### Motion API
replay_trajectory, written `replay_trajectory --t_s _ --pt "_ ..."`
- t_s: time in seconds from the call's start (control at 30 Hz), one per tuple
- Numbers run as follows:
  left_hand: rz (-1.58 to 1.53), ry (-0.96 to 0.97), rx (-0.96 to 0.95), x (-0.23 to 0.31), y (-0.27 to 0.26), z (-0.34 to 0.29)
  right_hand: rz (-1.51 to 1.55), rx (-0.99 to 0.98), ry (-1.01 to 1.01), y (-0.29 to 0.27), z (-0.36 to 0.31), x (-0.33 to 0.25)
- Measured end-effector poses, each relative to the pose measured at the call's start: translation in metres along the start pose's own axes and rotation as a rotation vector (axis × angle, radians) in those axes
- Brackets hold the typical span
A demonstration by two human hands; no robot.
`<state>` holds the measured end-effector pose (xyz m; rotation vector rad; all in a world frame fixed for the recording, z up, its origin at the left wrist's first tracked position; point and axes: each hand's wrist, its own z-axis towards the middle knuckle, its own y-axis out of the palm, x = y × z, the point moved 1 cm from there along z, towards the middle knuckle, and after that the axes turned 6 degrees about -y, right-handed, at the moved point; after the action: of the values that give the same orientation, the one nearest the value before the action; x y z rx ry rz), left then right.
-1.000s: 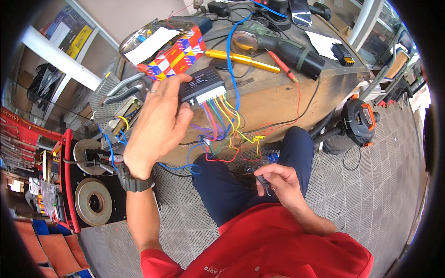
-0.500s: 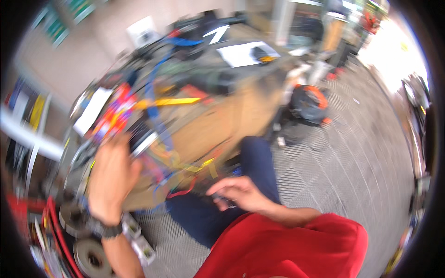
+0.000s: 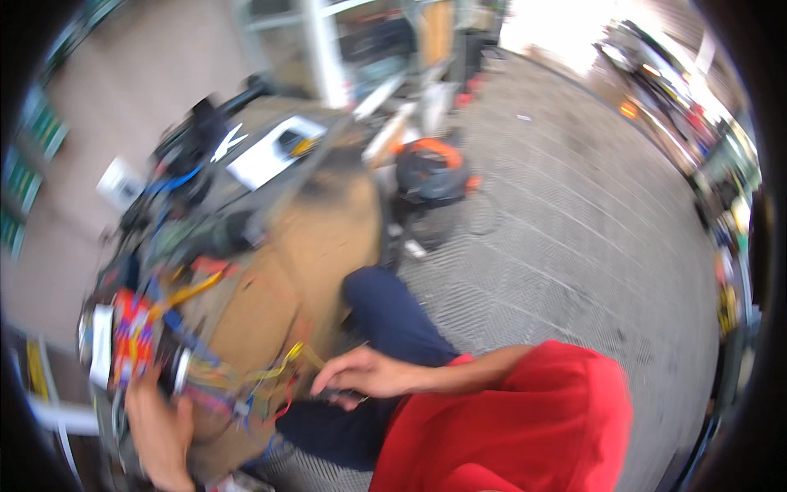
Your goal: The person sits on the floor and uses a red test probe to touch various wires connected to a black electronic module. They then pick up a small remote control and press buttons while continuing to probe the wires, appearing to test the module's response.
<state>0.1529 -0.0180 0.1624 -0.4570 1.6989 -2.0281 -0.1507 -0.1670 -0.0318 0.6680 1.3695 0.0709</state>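
Note:
My left hand is at the lower left of the bench, its fingers stretched out and the thumb apart. Its fingertips reach the lower end of a red and purple shiny packet; blur hides whether they touch it. Over my dark-trousered leg, my right hand is closed, fingers curled round a small dark object too blurred to name. Beside it, thin coloured wires, yellow, red and blue, trail along the bench edge.
The worn wooden bench carries a white sheet with a black and yellow item, and a yellow-handled tool. A black and orange bucket-like container stands on the grey ridged floor. Motorcycles are at the far right.
My view has swung to the right, so the bench now lies further left. My left hand stays by the packet; my right hand remains curled over my leg.

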Motion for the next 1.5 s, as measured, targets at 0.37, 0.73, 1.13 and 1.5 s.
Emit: replay_trajectory --t_s 0.37,0.73,1.13,1.5 --pt "-0.125 0.132 0.099 0.014 -0.016 -0.003 -0.031 -0.022 0.085 0.012 0.007 0.005" --pt "-0.119 0.119 0.120 0.018 -0.022 -0.003 -0.076 -0.097 0.088 0.019 0.010 0.000" --pt "-0.050 0.044 0.074 0.018 -0.018 -0.003 -0.032 -0.138 -0.025 0.023 0.024 -0.010" --pt "-0.017 0.109 0.194 0.010 -0.006 -0.005 -0.035 -0.124 0.045 0.020 0.012 0.000"
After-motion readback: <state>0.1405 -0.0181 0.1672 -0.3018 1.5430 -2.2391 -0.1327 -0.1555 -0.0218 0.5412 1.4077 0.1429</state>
